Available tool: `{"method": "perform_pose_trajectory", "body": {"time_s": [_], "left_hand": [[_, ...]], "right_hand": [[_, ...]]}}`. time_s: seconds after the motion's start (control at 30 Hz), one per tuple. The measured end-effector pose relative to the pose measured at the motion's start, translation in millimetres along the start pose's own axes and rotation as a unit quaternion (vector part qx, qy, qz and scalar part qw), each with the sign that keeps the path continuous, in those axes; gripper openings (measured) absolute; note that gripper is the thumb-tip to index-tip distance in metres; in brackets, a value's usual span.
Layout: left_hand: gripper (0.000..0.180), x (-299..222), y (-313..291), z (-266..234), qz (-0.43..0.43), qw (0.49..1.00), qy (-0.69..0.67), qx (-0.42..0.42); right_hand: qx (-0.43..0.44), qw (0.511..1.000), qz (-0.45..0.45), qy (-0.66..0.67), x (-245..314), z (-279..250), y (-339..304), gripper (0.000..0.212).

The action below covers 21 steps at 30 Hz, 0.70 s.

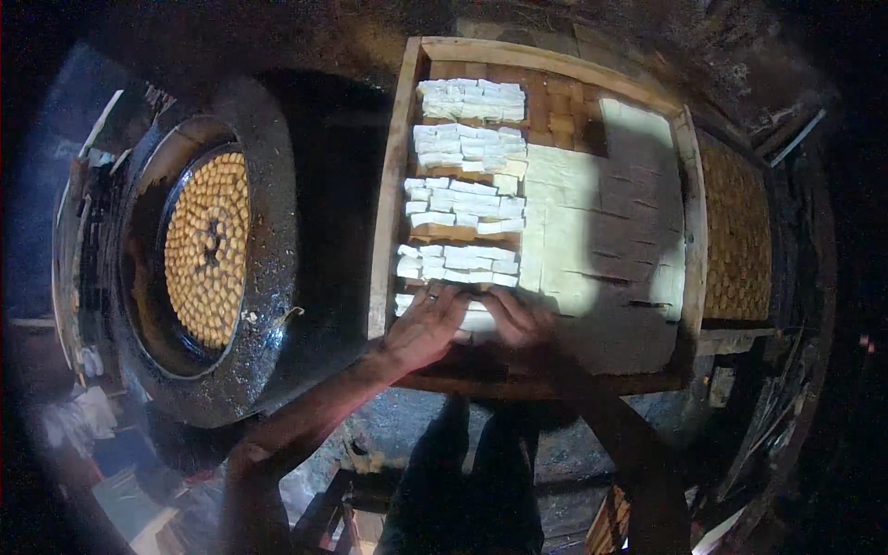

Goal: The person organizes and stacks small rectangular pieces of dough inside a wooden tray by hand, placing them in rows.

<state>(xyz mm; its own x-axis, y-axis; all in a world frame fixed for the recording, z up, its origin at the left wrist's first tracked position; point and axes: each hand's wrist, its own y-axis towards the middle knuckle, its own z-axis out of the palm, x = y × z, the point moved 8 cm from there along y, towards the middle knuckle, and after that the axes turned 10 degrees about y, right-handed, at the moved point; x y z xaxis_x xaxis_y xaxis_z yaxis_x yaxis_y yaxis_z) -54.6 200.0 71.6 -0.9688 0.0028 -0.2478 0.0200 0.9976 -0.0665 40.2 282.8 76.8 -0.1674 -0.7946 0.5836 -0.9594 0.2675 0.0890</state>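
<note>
Both hands are at the nearest row of cut white tofu pieces, near the front left of a wooden-framed tray. My left hand lies over the row's left part, fingers bent down onto the pieces. From the right, my right hand closes on the same row, its thumb side toward the left hand; shadow covers much of it. The fingertips of both hands are partly hidden. Farther back, several similar rows of tofu strips lie on the tray's woven base. To their right spreads a flat tofu sheet with cut lines.
At the left, a large round pan set in a dark stove rim holds many golden fried pieces. A woven panel stands right of the tray. My legs are just below the tray's front edge.
</note>
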Motion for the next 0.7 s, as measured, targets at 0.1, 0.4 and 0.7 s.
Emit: {"method": "perform_pose_trajectory", "body": {"time_s": [0.1, 0.4, 0.7], "left_hand": [[0.074, 2.8, -2.7, -2.8, -0.016, 0.997, -0.072, 0.016], [0.076, -14.7, 9.3, -11.3, -0.005, 1.0, 0.026, -0.016], [0.055, -13.7, 6.4, 8.9, 0.009, 0.998, 0.04, -0.037]], "right_hand": [[-0.031, 0.996, 0.017, 0.076, 9.3, -22.5, 0.0, 0.056], [-0.047, 0.998, -0.049, -0.002, 3.5, -9.5, -3.4, 0.049], [-0.014, 0.994, -0.034, 0.102, -21.2, 5.9, -19.0, 0.05]]}}
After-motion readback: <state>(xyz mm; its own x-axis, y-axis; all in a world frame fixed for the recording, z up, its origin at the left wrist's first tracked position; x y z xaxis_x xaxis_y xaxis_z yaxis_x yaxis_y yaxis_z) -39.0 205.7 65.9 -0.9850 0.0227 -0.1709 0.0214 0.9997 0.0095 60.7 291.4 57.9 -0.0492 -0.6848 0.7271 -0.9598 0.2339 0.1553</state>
